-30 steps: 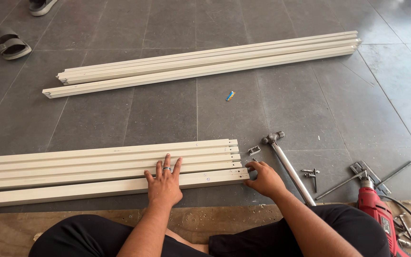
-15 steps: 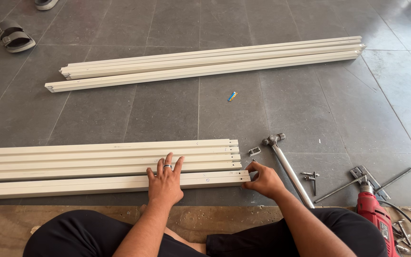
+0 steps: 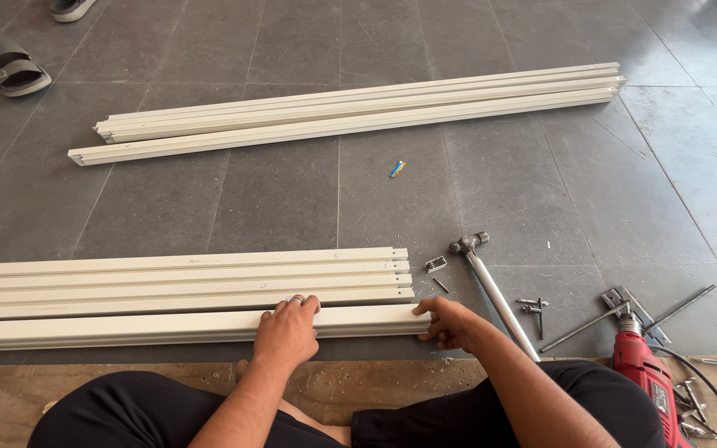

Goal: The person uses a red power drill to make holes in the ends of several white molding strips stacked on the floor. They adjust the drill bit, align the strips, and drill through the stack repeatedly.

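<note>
Two bare hands rest on the nearest white profile (image 3: 126, 328), the front bar of a stack of long cream-white profiles (image 3: 176, 278) lying side by side on the grey tiled floor (image 3: 275, 195). The left hand (image 3: 286, 332) lies over the top of that bar, fingers curled loosely over its far edge, a ring on one finger; it presses rather than clamps. The right hand (image 3: 448, 322) cups the bar's right end, thumb and fingers closed narrowly around the corner, so the bar runs leftward from this grip, under the left hand, and out of view at the left edge. The bar sits just beside the rest of the stack, touching it, and its end reaches slightly farther right than the others.

Near the right hand lie a hammer (image 3: 491, 286), a small metal bracket (image 3: 436, 265) and loose screws (image 3: 533, 307). A red power drill (image 3: 645, 377) lies at the lower right. A second bundle of profiles (image 3: 350, 112) lies well apart, farther up the floor, with a sandal (image 3: 14, 70) at the upper left.
</note>
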